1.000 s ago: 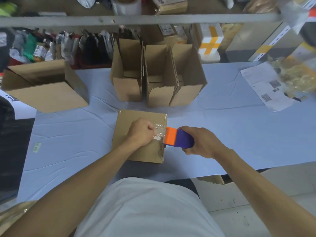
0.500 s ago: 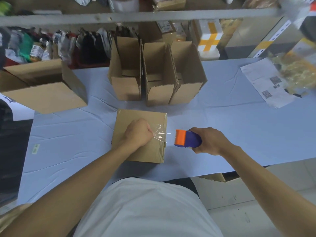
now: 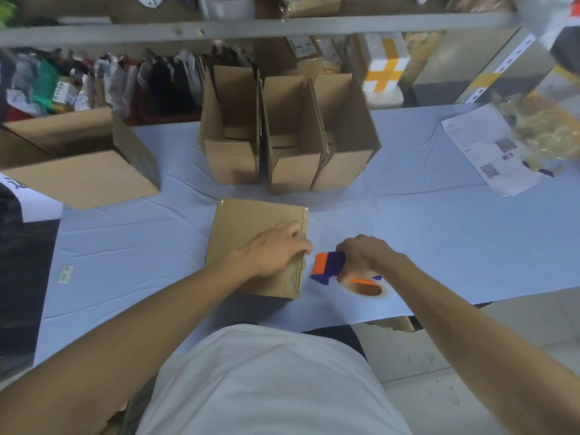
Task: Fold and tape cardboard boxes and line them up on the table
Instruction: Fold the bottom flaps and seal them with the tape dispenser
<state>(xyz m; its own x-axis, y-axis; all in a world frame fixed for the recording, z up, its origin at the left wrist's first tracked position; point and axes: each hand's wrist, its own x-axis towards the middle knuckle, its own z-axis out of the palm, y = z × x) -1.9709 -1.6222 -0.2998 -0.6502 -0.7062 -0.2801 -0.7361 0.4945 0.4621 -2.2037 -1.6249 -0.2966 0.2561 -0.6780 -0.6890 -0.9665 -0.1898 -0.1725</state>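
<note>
Cardboard box (image 3: 251, 240) lies closed on the desk (image 3: 439, 240) before three open boxes (image 3: 288, 136), the left hand (image 3: 276, 249) pressing its right edge with fingers curled over. Right hand (image 3: 364, 255) grips the orange-and-purple tape dispenser (image 3: 329, 265) just beside it, roll touching the desk.

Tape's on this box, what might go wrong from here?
The left hand presses only the right edge of the box; tape elsewhere may lift if not smoothed. The tape dispenser in the right hand sits near the table's front edge; set down there, it might fall.
</note>
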